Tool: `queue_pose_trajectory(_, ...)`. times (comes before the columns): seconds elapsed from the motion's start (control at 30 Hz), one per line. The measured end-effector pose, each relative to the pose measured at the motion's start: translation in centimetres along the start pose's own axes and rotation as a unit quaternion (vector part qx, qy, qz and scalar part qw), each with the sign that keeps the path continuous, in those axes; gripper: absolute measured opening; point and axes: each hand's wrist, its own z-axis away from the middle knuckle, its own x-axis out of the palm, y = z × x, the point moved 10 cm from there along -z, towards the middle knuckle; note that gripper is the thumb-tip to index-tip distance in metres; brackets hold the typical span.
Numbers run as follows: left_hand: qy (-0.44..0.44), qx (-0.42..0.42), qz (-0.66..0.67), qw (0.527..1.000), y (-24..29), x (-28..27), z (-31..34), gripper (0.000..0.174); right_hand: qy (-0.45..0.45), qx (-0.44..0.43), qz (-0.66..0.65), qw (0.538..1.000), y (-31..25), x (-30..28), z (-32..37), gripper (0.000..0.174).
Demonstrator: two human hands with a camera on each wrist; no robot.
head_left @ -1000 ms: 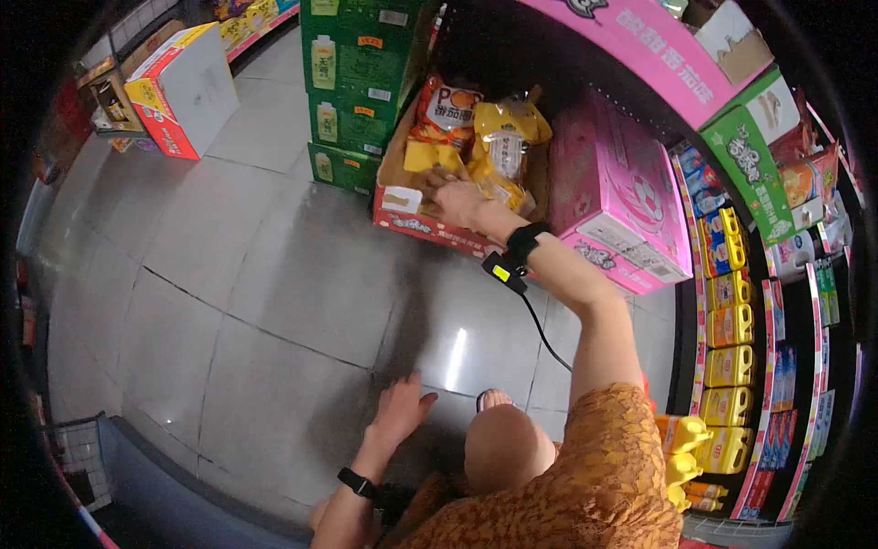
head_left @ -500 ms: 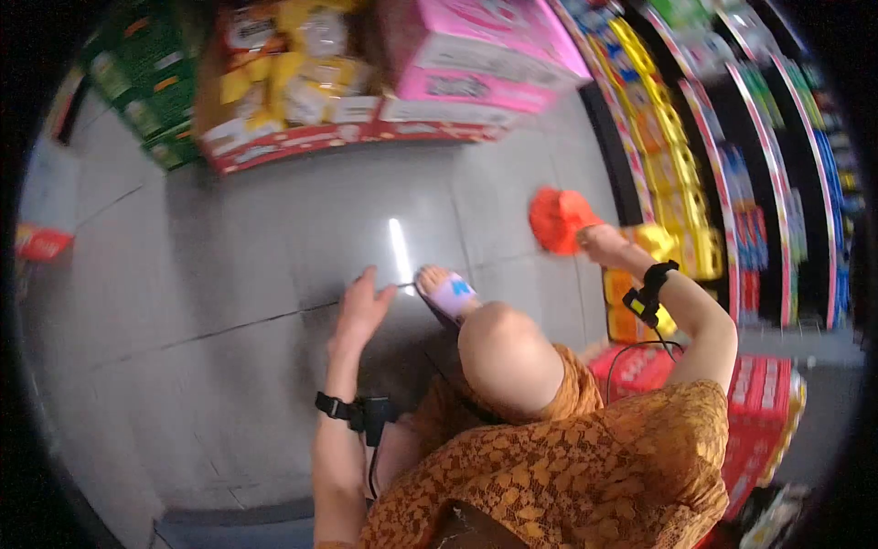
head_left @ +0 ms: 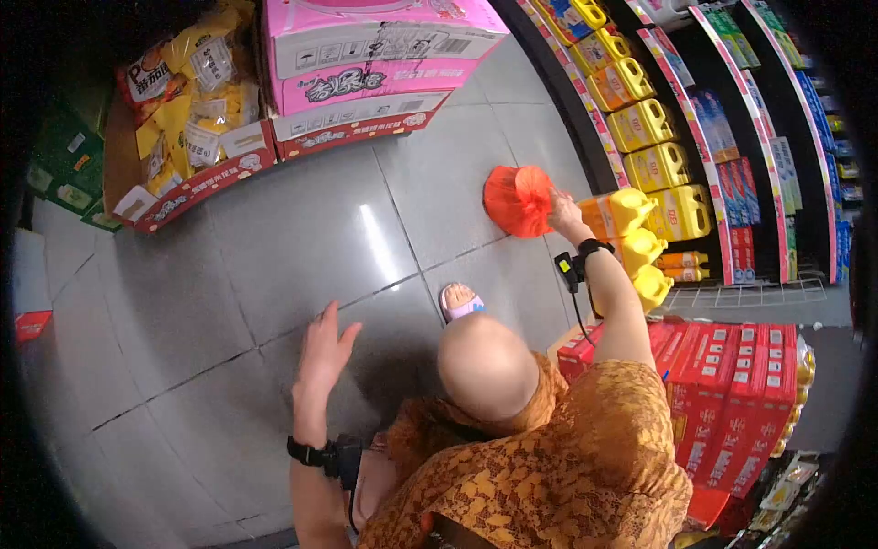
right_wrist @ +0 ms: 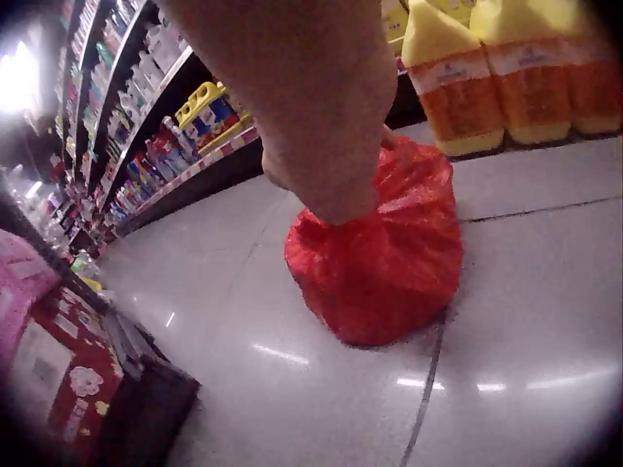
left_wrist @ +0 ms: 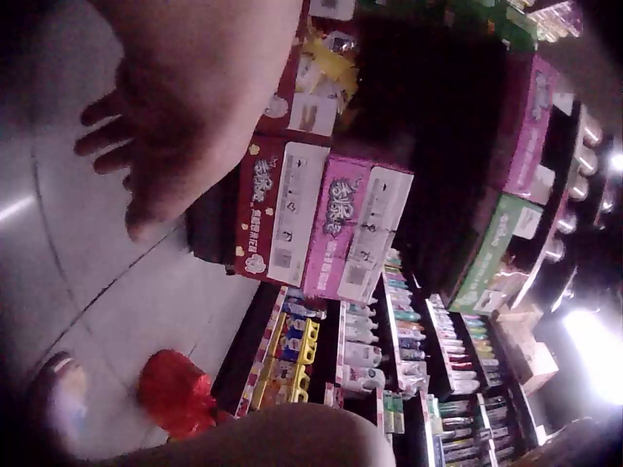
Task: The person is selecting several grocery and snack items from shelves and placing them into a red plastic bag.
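Observation:
A red plastic bag (head_left: 512, 203) sits on the floor near the shelves, its top gathered. The right hand (head_left: 566, 215) grips that gathered top from the right side. From the right wrist view, the hand (right_wrist: 326, 156) comes down onto the bag (right_wrist: 389, 282), hiding much of the grip. Over the floor at lower left, the left hand (head_left: 325, 352) holds nothing, fingers extended and thumb apart. The left wrist view shows the same hand (left_wrist: 180, 136) with spread fingers, and the bag (left_wrist: 175, 389) well below it.
Yellow jugs (head_left: 626, 215) stand just right of the bag, beside stocked shelves (head_left: 722, 137). Red cartons (head_left: 732, 393) are stacked at the right. A display box (head_left: 210, 188) with yellow packets and pink cartons (head_left: 366, 82) are at upper left. A slippered foot (head_left: 460, 300) is on the floor.
The right hand has left the packets in the display box and come to the red bag. The view has turned toward the shelves. The left hand stays free.

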Motion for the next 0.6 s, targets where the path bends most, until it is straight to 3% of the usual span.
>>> queue_pose_trajectory(0.13,0.017,-0.018,-0.017,1.000,-0.8,0.2,0.6,0.055,-0.164,0.064,-0.029,0.984,1.2,5.0,-2.3,0.043)
queue_pose_trajectory(0.23,0.032,-0.021,-0.024,0.999,-1.1,0.7,1.1,0.055,-0.196,0.031,-0.052,0.979,-0.6,4.3,-2.8,0.051)
queue_pose_trajectory(0.3,0.039,-0.031,-0.025,0.998,-0.2,0.8,1.2,0.054,-0.132,0.042,-0.277,0.951,-2.0,3.5,-3.8,0.042)
queue_pose_trajectory(0.33,0.038,-0.044,-0.027,0.998,0.1,0.7,1.4,0.054,-0.098,0.045,-0.386,0.916,-2.7,2.9,-4.4,0.038)
queue_pose_trajectory(0.37,0.039,-0.059,-0.029,0.997,0.6,0.5,1.6,0.054,-0.144,0.054,-0.486,0.860,-4.0,3.6,-4.6,0.035)
queue_pose_trajectory(0.43,0.047,-0.023,-0.020,0.998,2.6,0.3,1.5,0.053,-0.242,0.068,-0.657,0.710,-10.6,-1.6,-4.3,0.029)
queue_pose_trajectory(0.47,0.055,-0.010,-0.015,0.998,3.5,0.2,1.7,0.052,-0.266,0.022,-0.711,0.650,-13.8,-3.3,-4.5,0.029)
queue_pose_trajectory(0.6,0.147,0.041,0.064,0.986,6.5,-2.1,2.9,0.049,-0.407,-0.147,-0.676,0.597,-27.7,-9.2,-3.2,0.033)
